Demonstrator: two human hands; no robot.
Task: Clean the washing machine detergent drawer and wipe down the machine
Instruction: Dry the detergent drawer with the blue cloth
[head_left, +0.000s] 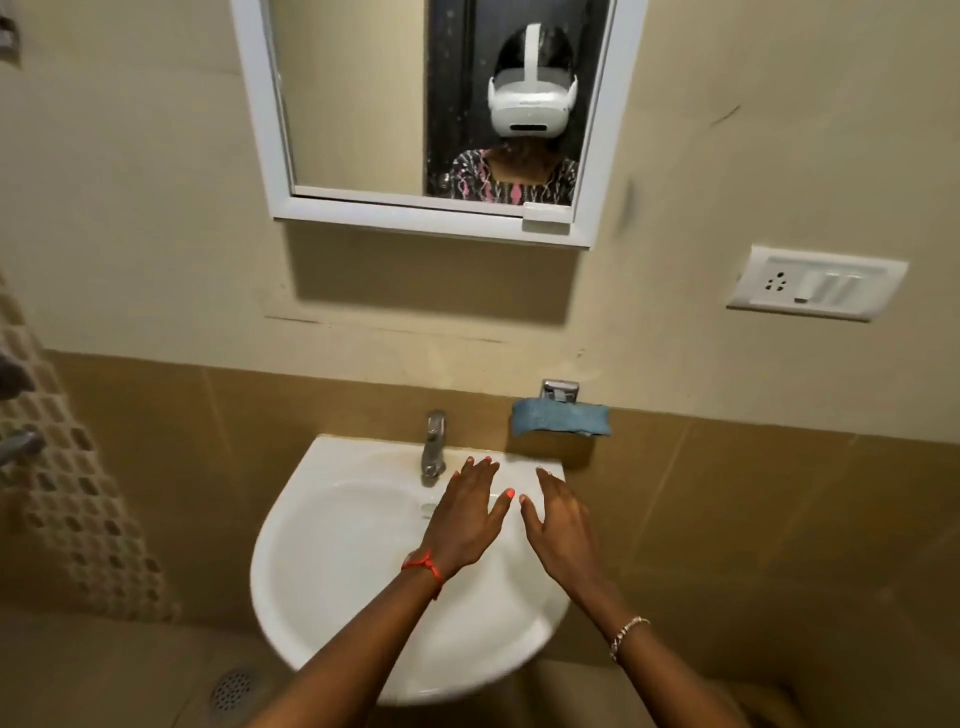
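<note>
Over the white sink (332, 551), I hold my left hand (467, 519) and right hand (558, 525) side by side, palms down, fingers straight and spread, neither gripping anything; the left hand's fingertips reach just right of the tap (434, 441). The blue cloth (560, 420) lies bunched on a metal holder (559, 388) on the wall, beyond the sink's back right corner and apart from both hands. A mirror (353, 104) hangs above.

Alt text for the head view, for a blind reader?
Open and empty, the left hand and right hand hover over a white sink by its tap. A blue cloth sits on a holder right of the tap; a mirror hangs above.
</note>
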